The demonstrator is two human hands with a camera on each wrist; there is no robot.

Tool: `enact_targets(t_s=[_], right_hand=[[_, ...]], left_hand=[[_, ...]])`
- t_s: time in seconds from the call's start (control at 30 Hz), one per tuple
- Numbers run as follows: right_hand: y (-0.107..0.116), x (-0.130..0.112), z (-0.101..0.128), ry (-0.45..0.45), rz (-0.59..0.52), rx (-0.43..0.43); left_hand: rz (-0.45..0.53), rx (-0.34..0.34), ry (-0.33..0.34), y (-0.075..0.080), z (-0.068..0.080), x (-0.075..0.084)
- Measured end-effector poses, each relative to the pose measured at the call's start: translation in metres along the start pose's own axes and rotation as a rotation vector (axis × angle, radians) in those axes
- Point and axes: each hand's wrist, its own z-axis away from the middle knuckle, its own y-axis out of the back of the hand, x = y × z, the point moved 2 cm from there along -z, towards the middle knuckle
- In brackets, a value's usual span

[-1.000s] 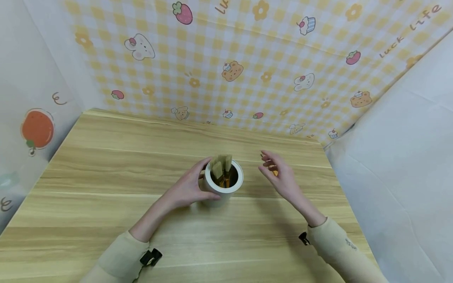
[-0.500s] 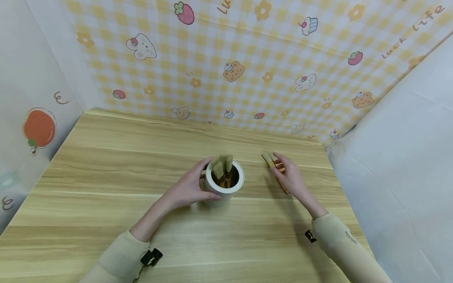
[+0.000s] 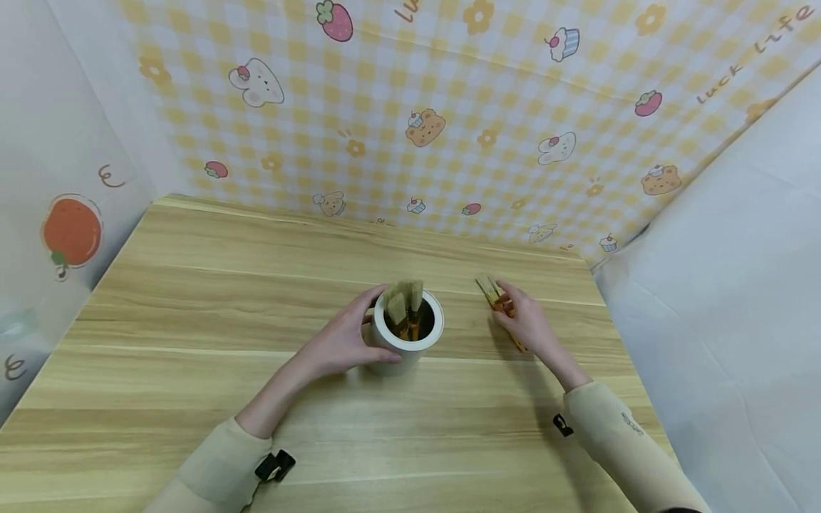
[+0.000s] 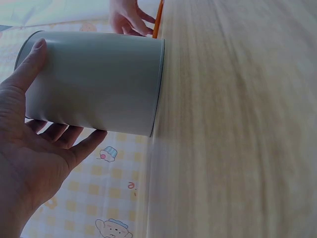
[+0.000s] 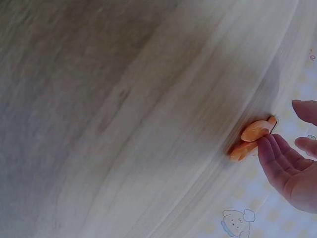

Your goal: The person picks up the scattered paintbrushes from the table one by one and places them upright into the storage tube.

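The left hand (image 3: 340, 345) was curled around the white cup (image 3: 407, 338), where several brushes (image 3: 404, 308) already stood. The right hand (image 3: 527, 324) lay over the remaining brushes (image 3: 490, 291) on the table (image 3: 192, 299); whether its fingers gripped them could not be told.

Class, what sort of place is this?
Probably a small staged craft corner: a wooden table, a yellow checked cartoon backdrop behind it, and a white cylindrical holder with brushes.

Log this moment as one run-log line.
left hand: grips white cup of brushes | right hand: on loose brushes lying on table
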Motion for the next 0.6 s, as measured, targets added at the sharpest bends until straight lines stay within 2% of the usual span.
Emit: enact_targets(t_s=[0.37, 0.6], right_hand=[[-0.0012, 0.0028, -0.0027, 0.026, 0.11, -0.034], [-0.001, 0.0004, -0.0051, 0.039, 0.129, -0.051]], left_hand=[[-0.002, 0.01, -0.012, 0.0009, 0.0005, 0.001], [-0.015, 0.01, -0.012, 0.0007, 0.001, 0.0009]])
